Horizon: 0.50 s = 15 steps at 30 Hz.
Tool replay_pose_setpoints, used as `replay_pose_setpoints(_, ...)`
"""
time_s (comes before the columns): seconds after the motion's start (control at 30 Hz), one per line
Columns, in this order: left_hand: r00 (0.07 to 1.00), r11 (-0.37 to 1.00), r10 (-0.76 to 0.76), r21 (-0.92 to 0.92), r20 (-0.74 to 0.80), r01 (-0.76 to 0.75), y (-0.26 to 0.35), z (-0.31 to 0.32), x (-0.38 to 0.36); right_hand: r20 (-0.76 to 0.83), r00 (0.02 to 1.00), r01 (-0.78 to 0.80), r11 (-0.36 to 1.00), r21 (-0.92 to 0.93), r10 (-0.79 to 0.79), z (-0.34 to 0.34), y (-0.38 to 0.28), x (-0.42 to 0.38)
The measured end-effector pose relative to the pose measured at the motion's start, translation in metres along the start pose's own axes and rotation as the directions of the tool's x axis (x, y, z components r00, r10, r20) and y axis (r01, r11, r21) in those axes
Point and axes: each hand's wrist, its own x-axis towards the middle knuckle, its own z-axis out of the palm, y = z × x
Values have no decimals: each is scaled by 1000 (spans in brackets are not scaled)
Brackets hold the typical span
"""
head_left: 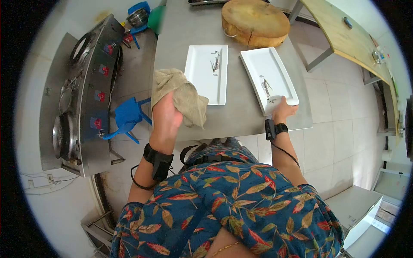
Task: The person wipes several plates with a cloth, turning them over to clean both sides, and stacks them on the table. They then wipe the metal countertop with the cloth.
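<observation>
Left hand (165,112) is closed on a beige cloth (183,96), bunched up in the fist with most of it spilling out over the near left part of the steel table (241,114), and the right hand (283,109) is pinching the near corner of a long white plate (271,77), fingers curled over the rim. Going from the left: there's a steel stove (86,94) with round burners and red knobs, then a blue plastic stool (127,118) on the floor between the stove and the table. The left forearm comes up from the body with the wrist bent so the hand is over the table edge, and there's a black band strapped on that wrist with a cable. Next over is another white rectangular plate (206,73) lying flat on the table, just beside the cloth, with a few small dark scraps on it, can't really tell what they are. The plate in the right hand sits at a slant next to it, also with a few dark bits near the middle. Right arm is stretched out straighter, black band on that wrist too. Behind both plates is a thick round wooden chopping block (256,21), and off to the far right a wooden bench (344,36)
</observation>
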Motion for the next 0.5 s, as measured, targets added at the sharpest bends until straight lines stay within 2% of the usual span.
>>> replay_pose_setpoints(0.03, 1000, 1000, 6, 1, 8, -6, 1, -3, 1, -14, 999, -41, 999, -17, 41, 1, -3, -2)
replay_pose_setpoints(0.13, 1000, 1000, 18, -2, 24, -18, 3, -10, 0, 125, 992, -20, 1000, 10, 19, -9, -18, -7)
replay_pose_setpoints(0.23, 999, 999, 39, -11, 18, -38, 10, -16, 1, 80, 997, -19, 1000, 8, 18, -6, -1, 3)
replay_pose_setpoints(0.33, 996, 996, 85, 2, -12, -85, 23, -26, 3, -48, 957, 286, 958, 6, -286, -16, 0, 1)
replay_pose_setpoints(0.43, 993, 995, 101, 8, -58, -101, 39, -31, 5, 269, 824, 512, 859, 23, -499, -20, -19, -27)
replay_pose_setpoints(0.47, 992, 995, 103, 8, -75, -103, 42, -34, 6, 380, 785, 489, 866, 104, -489, -12, -27, -48)
replay_pose_setpoints(0.5, 990, 995, 105, 7, -90, -104, 45, -37, 6, 497, 694, 561, 824, 81, -521, 6, -13, -53)
